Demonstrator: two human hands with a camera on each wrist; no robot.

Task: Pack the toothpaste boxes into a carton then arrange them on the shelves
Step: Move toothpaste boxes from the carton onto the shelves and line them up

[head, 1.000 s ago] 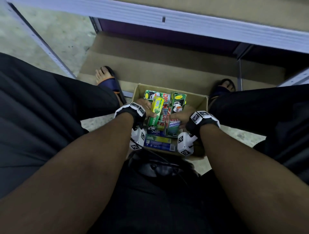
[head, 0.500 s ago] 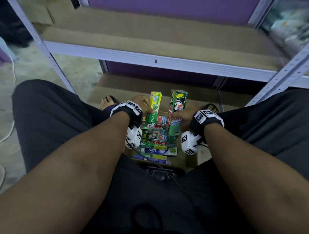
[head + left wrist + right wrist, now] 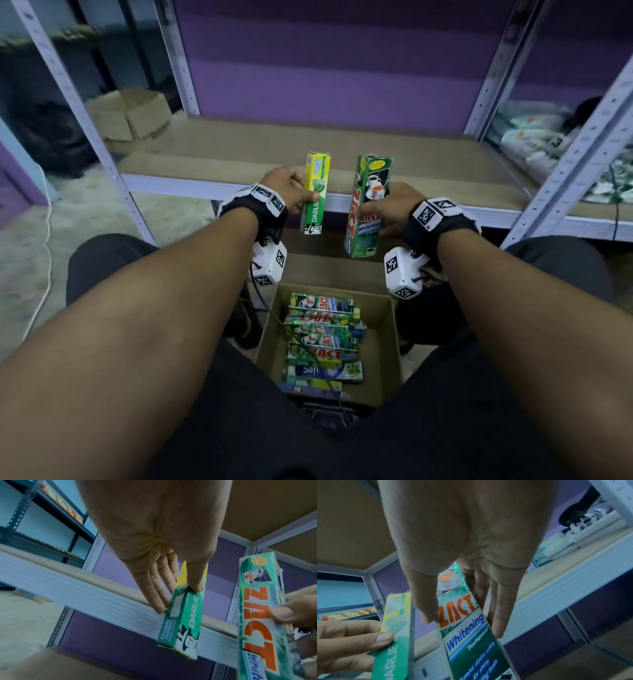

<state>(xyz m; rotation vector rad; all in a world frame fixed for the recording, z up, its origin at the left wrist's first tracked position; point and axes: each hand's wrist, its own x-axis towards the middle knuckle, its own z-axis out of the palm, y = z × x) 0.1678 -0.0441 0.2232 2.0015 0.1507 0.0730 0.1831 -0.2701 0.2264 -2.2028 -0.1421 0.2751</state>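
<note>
Over the carton [image 3: 383, 329], before the shelf [image 3: 239, 154], the left hand [image 3: 284, 192] is pinching a yellow-green box [image 3: 315, 195] reading "DARLIE" and "Double Action", held upright. Beside it, apart, the right hand [image 3: 387, 209] is gripping a larger green box [image 3: 368, 205] reading "ZACT Whitening Toothpaste". Down in the carton more boxes [image 3: 322, 339] are lying flat, several marked "ZACT", one "Safi".

Upright Darlie box [image 3: 315, 193] beside taller Zact box [image 3: 367, 205]; carton [image 3: 387, 346] holds perhaps six.
</note>
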